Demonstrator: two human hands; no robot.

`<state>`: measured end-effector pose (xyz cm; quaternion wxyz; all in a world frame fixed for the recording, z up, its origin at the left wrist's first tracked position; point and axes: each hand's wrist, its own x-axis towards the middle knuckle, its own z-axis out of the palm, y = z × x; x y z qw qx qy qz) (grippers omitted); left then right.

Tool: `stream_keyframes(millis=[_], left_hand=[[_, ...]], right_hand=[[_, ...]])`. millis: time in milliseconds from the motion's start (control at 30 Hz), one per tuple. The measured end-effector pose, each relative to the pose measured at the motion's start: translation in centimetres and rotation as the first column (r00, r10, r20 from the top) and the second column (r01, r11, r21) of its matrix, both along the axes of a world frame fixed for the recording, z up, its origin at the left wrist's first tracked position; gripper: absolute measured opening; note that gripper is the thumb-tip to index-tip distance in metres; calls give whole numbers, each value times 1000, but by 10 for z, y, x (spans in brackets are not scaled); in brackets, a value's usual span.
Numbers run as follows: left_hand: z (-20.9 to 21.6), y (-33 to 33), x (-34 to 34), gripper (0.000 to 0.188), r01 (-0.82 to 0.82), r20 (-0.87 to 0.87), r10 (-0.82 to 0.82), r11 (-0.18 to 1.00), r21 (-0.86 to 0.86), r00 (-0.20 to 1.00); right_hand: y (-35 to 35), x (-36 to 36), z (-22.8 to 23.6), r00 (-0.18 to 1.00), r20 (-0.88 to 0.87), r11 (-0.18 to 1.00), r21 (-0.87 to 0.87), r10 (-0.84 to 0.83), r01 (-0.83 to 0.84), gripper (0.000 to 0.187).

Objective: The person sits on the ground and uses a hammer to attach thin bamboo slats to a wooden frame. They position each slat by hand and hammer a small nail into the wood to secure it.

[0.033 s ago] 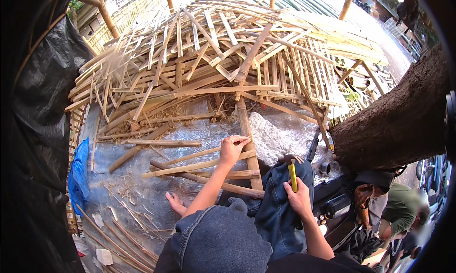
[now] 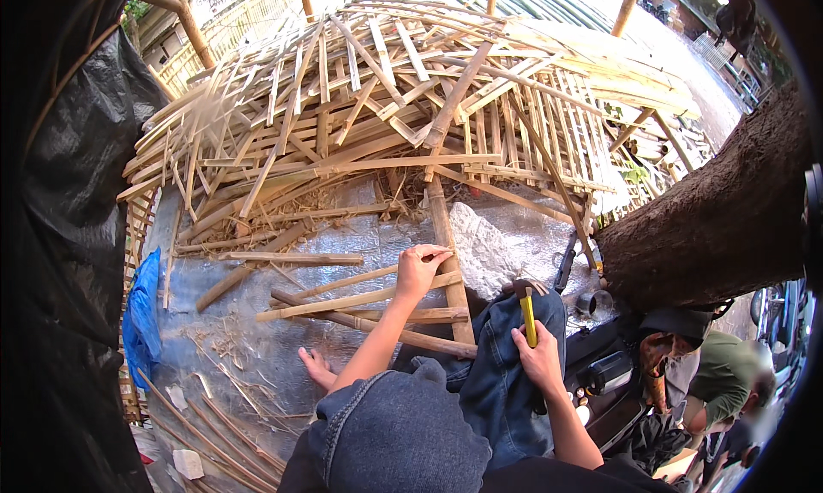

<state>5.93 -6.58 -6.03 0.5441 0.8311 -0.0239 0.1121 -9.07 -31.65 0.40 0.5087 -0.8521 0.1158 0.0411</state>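
Note:
My left hand is closed in a pinch at the edge of a long bamboo slat. Whatever sits between its fingertips is too small to make out. Under that wrist, a bamboo strip runs to the slat, with other strips lying crosswise beside it. My right hand grips a claw hammer by its yellow handle, head up, in front of my denim-covered knee. The hammer's head is apart from the slat. Just beyond the knee lies a rough grey stone block, next to the slat.
A big heap of split bamboo spans the far side. On the left hang a black sheet and a blue tarp. A thick tree trunk leans in at right, with a person in green below it. Bamboo rods lie lower left.

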Motion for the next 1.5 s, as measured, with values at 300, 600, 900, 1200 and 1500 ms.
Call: stream_keyframes(millis=[300,600,900,1200,1500], left_hand=[[-4,-3,2,14,7,0,-7,998,-63,1000],[-5,-4,1,13,37,54,-36,999,-7,998],[7,-9,1,15,59,61,-65,995,82,996],[-30,24,18,23,213,165,-273,926,310,948],[-14,0,10,22,147,91,-162,978,149,983]], right_hand=[[0,0,3,1000,-2,1000,14,-9,9,23],[-4,-1,-7,1000,-11,1000,24,-19,19,23],[-9,-4,-18,999,12,997,77,-30,29,35],[-5,-5,-25,989,148,991,132,-5,-14,32],[-7,-13,-31,989,144,992,121,-45,27,31]])
